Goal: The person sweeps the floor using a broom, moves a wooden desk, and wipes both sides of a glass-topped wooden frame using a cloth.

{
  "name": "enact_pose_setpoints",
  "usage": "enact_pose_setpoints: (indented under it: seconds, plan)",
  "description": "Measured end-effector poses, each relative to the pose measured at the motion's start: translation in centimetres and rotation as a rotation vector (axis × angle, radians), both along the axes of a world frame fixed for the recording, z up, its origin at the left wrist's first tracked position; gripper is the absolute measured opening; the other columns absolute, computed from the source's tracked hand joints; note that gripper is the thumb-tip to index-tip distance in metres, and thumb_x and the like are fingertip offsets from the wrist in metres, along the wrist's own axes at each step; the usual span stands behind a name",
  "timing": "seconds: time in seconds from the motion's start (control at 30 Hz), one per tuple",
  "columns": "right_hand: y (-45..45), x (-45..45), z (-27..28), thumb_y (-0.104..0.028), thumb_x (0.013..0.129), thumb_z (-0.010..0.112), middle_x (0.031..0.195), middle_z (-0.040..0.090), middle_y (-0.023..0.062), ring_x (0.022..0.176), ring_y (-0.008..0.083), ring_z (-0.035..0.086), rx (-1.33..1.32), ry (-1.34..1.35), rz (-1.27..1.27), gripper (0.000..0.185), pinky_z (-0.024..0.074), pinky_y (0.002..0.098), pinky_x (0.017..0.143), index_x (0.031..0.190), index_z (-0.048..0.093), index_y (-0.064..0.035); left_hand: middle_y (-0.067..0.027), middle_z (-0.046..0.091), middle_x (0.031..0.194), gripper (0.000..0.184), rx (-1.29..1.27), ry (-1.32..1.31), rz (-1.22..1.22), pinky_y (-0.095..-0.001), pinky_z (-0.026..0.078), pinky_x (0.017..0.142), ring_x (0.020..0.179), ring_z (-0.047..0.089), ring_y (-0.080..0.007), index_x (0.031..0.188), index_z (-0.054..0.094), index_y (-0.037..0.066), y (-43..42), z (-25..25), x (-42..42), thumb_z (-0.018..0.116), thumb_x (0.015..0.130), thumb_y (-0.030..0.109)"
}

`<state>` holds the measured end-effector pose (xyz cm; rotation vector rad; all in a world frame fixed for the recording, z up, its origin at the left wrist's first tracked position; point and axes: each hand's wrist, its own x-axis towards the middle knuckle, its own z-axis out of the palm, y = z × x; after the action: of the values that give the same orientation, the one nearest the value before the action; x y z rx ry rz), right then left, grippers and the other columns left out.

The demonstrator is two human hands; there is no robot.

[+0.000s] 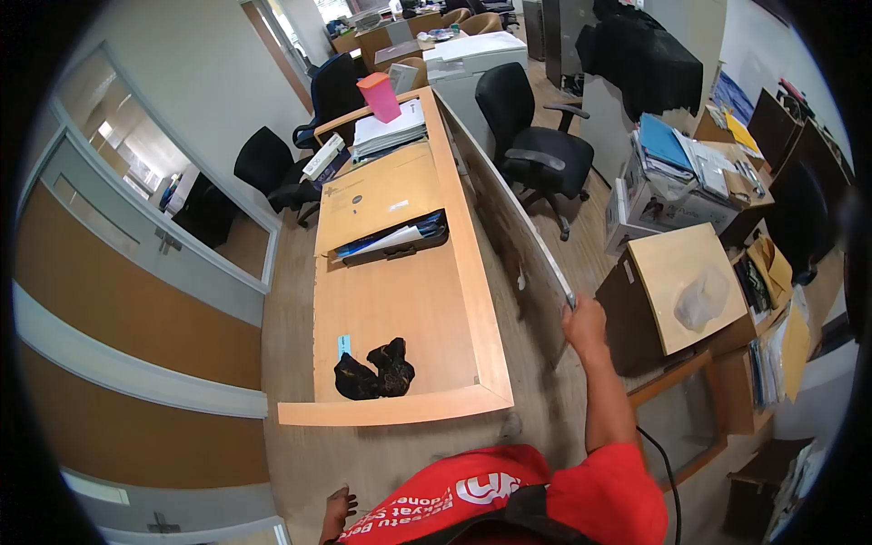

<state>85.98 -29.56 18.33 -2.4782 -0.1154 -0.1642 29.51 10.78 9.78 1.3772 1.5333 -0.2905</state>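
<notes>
My right hand [584, 325] is closed around the top edge of a long, thin panel [513, 227], near its front end. The panel stands on edge along the right side of a light wooden desk [391, 295] and leans a little. Low in the view, my left hand [341, 505] hangs in front of the desk with its fingers loosely apart and nothing in them. Nearest to it on the desk lie a crumpled black cloth-like bundle [374, 371] and a small blue slip [343, 346].
Farther up the desk are a large brown envelope [381, 195], a black file tray [397, 241], a paper stack [389, 132] and a pink container [380, 97]. Beyond the panel stands a black office chair [536, 136]. A wooden cabinet [686, 282] is at right; a door [136, 236] at left.
</notes>
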Motion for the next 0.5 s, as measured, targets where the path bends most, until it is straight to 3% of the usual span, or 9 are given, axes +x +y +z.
enact_pose_setpoints:
  seconds: [0.1, 0.2, 0.23, 0.33, 0.4, 0.47, 0.5]
  plan:
    - [0.9, -3.5, 0.2, -0.019, 0.080, 0.063, 0.072, 0.062, 0.0246, 0.069, 0.0442, 0.060, -0.013, 0.014, 0.003, 0.020, 0.0474, 0.0504, 0.064, 0.077, 0.062, 0.0005, -0.0210, 0.058, 0.119, 0.062, -0.003, -0.050, 0.022, -0.0421, 0.051, 0.081, 0.100, 0.061, -0.0328, 0.130, 0.046, -0.001, -0.9, -1.3, -1.8, 0.049, 0.092, 0.048]
    - [2.1, -6.3, -0.5, -0.019, 0.081, 0.062, 0.071, 0.061, 0.0256, 0.069, 0.0444, 0.060, -0.009, 0.042, 0.017, 0.021, 0.0472, 0.0511, 0.064, 0.078, 0.061, 0.0016, -0.0209, 0.060, 0.115, 0.056, 0.021, -0.071, -0.383, -0.0373, 0.051, 0.078, 0.093, 0.063, -0.0312, 0.125, 0.051, -0.002, -0.4, -7.5, -7.8, 0.053, 0.091, 0.042]
    - [2.6, -7.1, -0.7, -0.019, 0.081, 0.062, 0.070, 0.061, 0.0260, 0.068, 0.0445, 0.060, -0.006, 0.060, 0.015, 0.021, 0.0470, 0.0513, 0.064, 0.079, 0.060, 0.0019, -0.0208, 0.061, 0.114, 0.054, 0.051, -0.076, -0.485, -0.0356, 0.051, 0.077, 0.091, 0.064, -0.0306, 0.124, 0.053, -0.002, -1.2, -7.3, -7.5, 0.054, 0.091, 0.040]
    - [4.0, -9.2, -0.3, -0.020, 0.082, 0.062, 0.070, 0.061, 0.0267, 0.069, 0.0448, 0.060, -0.016, 0.123, -0.002, 0.022, 0.0470, 0.0516, 0.064, 0.080, 0.058, 0.0019, -0.0168, 0.064, 0.108, 0.045, -0.066, -0.089, -0.349, -0.0371, 0.051, 0.070, 0.082, 0.064, -0.0270, 0.119, 0.058, 0.001, -2.1, -1.8, -4.4, 0.058, 0.089, 0.034]
    - [4.8, -10.4, -0.8, -0.020, 0.082, 0.062, 0.071, 0.061, 0.0267, 0.069, 0.0451, 0.061, 0.020, 0.115, 0.014, 0.022, 0.0471, 0.0516, 0.064, 0.080, 0.058, 0.0021, -0.0148, 0.064, 0.106, 0.043, -0.010, -0.118, -0.403, -0.0373, 0.051, 0.068, 0.080, 0.064, -0.0255, 0.118, 0.059, 0.003, 0.1, -4.4, -6.2, 0.060, 0.088, 0.033]
    - [5.6, -11.2, -1.2, -0.020, 0.082, 0.062, 0.072, 0.061, 0.0267, 0.070, 0.0453, 0.061, 0.054, 0.092, 0.044, 0.022, 0.0472, 0.0517, 0.064, 0.081, 0.059, 0.0022, -0.0095, 0.065, 0.098, 0.037, -0.071, 0.031, 0.015, -0.0365, 0.051, 0.062, 0.078, 0.064, -0.0222, 0.115, 0.062, 0.009, -0.2, -2.8, -3.9, 0.061, 0.086, 0.033]
    - [6.0, -11.6, -1.4, -0.019, 0.082, 0.062, 0.073, 0.062, 0.0264, 0.071, 0.0451, 0.061, 0.028, 0.103, 0.014, 0.022, 0.0472, 0.0509, 0.064, 0.082, 0.059, 0.0027, -0.0095, 0.065, 0.098, 0.037, -0.075, 0.019, 0.039, -0.0365, 0.051, 0.062, 0.078, 0.064, -0.0222, 0.115, 0.062, 0.009, 0.2, -2.8, -4.1, 0.061, 0.086, 0.033]
